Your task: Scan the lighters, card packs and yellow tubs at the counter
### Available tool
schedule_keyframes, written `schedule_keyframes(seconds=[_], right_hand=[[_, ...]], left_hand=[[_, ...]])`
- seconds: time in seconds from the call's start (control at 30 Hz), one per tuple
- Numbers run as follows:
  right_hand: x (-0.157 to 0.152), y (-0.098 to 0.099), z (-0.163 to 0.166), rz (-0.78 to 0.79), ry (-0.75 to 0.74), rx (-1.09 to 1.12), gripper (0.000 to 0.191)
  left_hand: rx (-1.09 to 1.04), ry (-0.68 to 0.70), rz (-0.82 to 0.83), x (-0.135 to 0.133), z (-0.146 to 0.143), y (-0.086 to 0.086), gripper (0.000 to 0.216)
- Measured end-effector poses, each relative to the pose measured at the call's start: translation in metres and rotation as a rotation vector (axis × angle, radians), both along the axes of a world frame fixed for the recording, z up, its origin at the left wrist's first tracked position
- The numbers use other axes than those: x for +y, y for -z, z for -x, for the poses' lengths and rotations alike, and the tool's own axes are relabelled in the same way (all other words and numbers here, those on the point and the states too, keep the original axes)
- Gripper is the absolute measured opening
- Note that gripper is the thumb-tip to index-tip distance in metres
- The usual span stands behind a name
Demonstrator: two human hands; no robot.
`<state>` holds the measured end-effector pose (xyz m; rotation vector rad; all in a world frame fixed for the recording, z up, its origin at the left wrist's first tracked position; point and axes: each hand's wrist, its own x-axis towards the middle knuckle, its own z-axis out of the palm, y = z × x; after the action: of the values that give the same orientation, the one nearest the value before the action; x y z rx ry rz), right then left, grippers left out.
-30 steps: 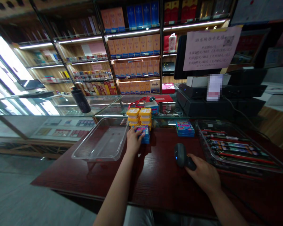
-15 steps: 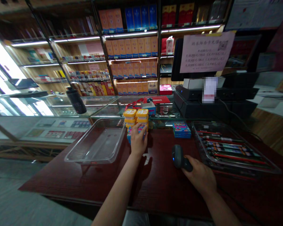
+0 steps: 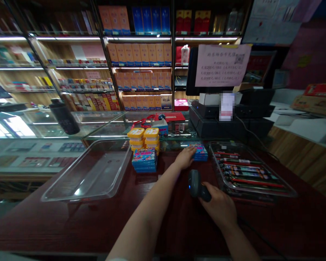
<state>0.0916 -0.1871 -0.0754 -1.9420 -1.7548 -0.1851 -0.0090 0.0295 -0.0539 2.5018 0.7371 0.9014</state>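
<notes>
My left hand (image 3: 186,157) reaches to a short stack of blue packets (image 3: 200,152) with colourful tops. Its fingers are stretched out over the stack's left end, apparently touching it; the thumb is hard to make out. In my right hand (image 3: 220,206) is a dark handheld barcode scanner (image 3: 195,183) with a small blue light, its head tilted up above the tabletop. A taller stack of the same kind of blue packets (image 3: 144,161) stands further left. Behind it rise yellow-lidded tubs (image 3: 136,134), piled in two columns.
On the left side of the dark wooden table (image 3: 97,224) is a clear plastic tray (image 3: 78,170). Another clear tray (image 3: 290,190) at right holds several pens or pencils. A monitor with a pink sign (image 3: 221,65), a black bottle (image 3: 64,116) and a glass counter lie beyond.
My left hand has left the blue packets by the yellow tubs and moved right to the other stack. My right hand still holds the scanner. The view has shifted slightly.
</notes>
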Motion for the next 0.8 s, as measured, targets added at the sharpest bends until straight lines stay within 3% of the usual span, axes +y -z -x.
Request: schedule_keyframes(seconds=[0.2, 0.4, 0.53, 0.67, 0.73, 0.8], right_hand=[[0.0, -0.002, 0.0, 0.015, -0.002, 0.029, 0.031], [0.0, -0.003, -0.001, 0.018, 0.001, 0.036, 0.029], [-0.001, -0.002, -0.001, 0.017, -0.003, 0.037, 0.03], [-0.001, -0.001, -0.001, 0.014, -0.001, 0.026, 0.031], [-0.001, -0.001, 0.0, 0.023, 0.005, 0.028, 0.032], [-0.002, -0.002, 0.0, 0.045, 0.012, 0.042, 0.031]], left_hand=[[0.139, -0.068, -0.058, 0.007, -0.005, 0.008, 0.043], [0.234, -0.186, -0.154, -0.006, 0.005, -0.005, 0.014], [0.237, -0.186, -0.19, -0.01, 0.013, -0.015, 0.023], [-0.081, -0.307, -0.043, -0.015, 0.029, -0.014, 0.021], [-0.411, -0.382, 0.158, -0.024, 0.036, -0.007, 0.016], [-0.76, -0.375, 0.46, -0.039, 0.041, 0.002, 0.018]])
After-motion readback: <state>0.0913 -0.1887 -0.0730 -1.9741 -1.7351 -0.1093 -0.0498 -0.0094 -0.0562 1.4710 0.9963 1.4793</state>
